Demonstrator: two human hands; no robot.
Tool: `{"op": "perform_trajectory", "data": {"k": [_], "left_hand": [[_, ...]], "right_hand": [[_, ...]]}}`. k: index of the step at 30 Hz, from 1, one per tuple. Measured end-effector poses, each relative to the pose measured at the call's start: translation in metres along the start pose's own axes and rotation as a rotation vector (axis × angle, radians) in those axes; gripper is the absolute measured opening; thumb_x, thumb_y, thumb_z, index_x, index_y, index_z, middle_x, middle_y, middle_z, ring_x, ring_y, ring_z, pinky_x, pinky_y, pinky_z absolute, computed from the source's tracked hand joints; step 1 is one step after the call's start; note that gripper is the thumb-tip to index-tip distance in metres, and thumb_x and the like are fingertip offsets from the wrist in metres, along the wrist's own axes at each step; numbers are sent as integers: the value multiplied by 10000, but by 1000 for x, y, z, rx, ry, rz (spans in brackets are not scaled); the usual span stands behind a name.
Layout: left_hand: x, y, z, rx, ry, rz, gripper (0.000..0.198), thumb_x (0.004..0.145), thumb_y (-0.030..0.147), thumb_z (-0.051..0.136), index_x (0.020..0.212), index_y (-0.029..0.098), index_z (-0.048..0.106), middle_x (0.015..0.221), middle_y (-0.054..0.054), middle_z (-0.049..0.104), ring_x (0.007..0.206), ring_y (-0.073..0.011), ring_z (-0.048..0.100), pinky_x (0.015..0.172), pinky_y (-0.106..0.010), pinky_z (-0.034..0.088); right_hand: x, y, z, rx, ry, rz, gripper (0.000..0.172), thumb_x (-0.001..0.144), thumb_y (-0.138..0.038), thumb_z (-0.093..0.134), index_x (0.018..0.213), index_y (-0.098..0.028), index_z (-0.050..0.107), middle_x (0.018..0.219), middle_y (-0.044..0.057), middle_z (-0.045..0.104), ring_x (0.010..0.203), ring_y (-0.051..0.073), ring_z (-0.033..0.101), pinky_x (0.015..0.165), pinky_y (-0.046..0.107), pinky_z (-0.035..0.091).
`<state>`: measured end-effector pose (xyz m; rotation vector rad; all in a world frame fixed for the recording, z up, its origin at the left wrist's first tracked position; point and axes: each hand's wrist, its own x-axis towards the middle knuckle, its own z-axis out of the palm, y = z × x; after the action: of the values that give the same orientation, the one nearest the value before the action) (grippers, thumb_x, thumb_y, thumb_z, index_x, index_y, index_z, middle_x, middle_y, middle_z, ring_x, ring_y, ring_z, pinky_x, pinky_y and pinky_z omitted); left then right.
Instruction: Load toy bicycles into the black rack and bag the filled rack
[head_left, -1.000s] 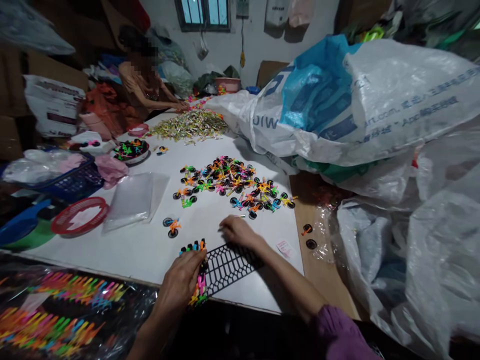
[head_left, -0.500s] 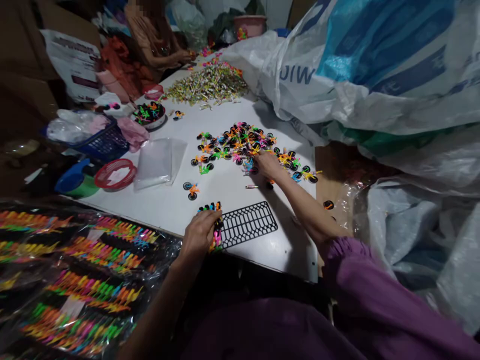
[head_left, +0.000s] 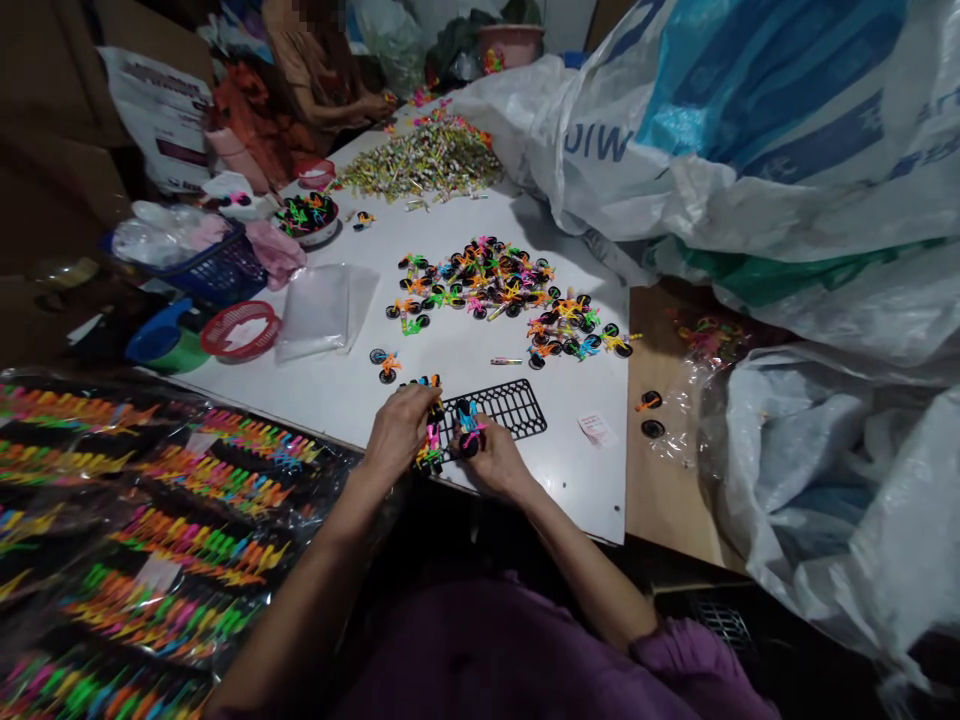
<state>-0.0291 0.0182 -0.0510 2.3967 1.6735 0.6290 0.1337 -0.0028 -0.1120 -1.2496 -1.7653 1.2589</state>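
A black plastic grid rack [head_left: 517, 405] lies near the table's front edge, with several small toy bicycles [head_left: 430, 452] lined up at its left end. My left hand [head_left: 397, 432] is closed over that end, its fingertips on the bicycles. Between the fingers of my right hand [head_left: 501, 462] is a blue and pink toy bicycle [head_left: 469, 425] with black wheels, held over the left half of the rack. Whether it touches the rack I cannot tell. Beyond lies a heap of colourful toy bicycles [head_left: 495, 268].
A printed tube [head_left: 505, 361] and an orange bicycle [head_left: 387, 365] lie nearby. Left are a clear plastic bag [head_left: 315, 310], a red basket [head_left: 241, 330] and wrapped bicycle packs [head_left: 195, 540]. A tube pile [head_left: 420, 160] and another person [head_left: 322, 80] are farther back. Large sacks [head_left: 600, 150] crowd the right.
My right hand has come back from the heap to the rack, bringing a blue and pink toy bicycle. My left hand stays at the rack's left end. A paper slip now shows at right.
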Motion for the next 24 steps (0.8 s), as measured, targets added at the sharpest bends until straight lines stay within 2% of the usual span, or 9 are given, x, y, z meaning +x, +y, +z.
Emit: {"op": "perform_trajectory", "data": {"k": [3, 6, 9, 13, 17, 21, 24], "left_hand": [[0, 0, 0, 11, -3, -9, 319, 805, 87, 361, 1031, 136, 581, 940, -88, 614, 898, -205, 553, 822, -333, 455], [0, 0, 0, 3, -9, -6, 319, 813, 87, 350, 1027, 135, 582, 933, -86, 613, 880, -202, 551, 818, -329, 455], [0, -1, 1, 6, 0, -7, 324, 805, 82, 354, 1029, 136, 581, 951, -87, 614, 888, -203, 550, 826, -328, 454], [0, -3, 3, 17, 4, -17, 330, 797, 79, 358, 1037, 140, 578, 980, -89, 613, 923, -210, 546, 845, -336, 448], [0, -7, 2, 10, -17, -13, 320, 808, 87, 354, 1031, 135, 577, 963, -90, 611, 919, -209, 547, 837, -338, 452], [-2, -8, 1, -3, -24, 32, 310, 824, 102, 356, 1046, 143, 570, 993, -86, 612, 943, -202, 548, 850, -332, 448], [-2, -7, 0, -1, 32, 50, 253, 879, 208, 372, 1025, 156, 572, 977, -74, 624, 921, -195, 565, 828, -320, 456]], "right_hand": [[1, 1, 7, -122, 29, -79, 45, 764, -157, 439, 794, -184, 458, 656, -13, 498, 603, 134, 464, 553, 217, 339], [-2, 2, 9, -283, 6, -130, 142, 722, -76, 416, 804, -179, 468, 726, 14, 522, 662, 151, 481, 599, 231, 348], [-5, 2, 9, -384, -41, -117, 219, 698, -35, 412, 858, -170, 480, 800, 36, 543, 716, 161, 502, 633, 237, 365], [-1, -6, 9, -502, -100, -100, 180, 787, -77, 408, 933, -152, 481, 890, 66, 558, 791, 175, 524, 688, 250, 388], [5, -19, 10, -638, -191, -83, 160, 854, -158, 403, 994, -147, 482, 952, 89, 553, 790, 191, 538, 671, 274, 402], [3, -29, 11, -646, -215, -58, 178, 868, -184, 419, 1025, -136, 487, 978, 102, 554, 796, 194, 548, 677, 284, 413], [3, -28, 8, -570, -232, -37, 167, 842, -188, 477, 992, -133, 526, 959, 89, 575, 791, 177, 553, 669, 262, 413]]}}
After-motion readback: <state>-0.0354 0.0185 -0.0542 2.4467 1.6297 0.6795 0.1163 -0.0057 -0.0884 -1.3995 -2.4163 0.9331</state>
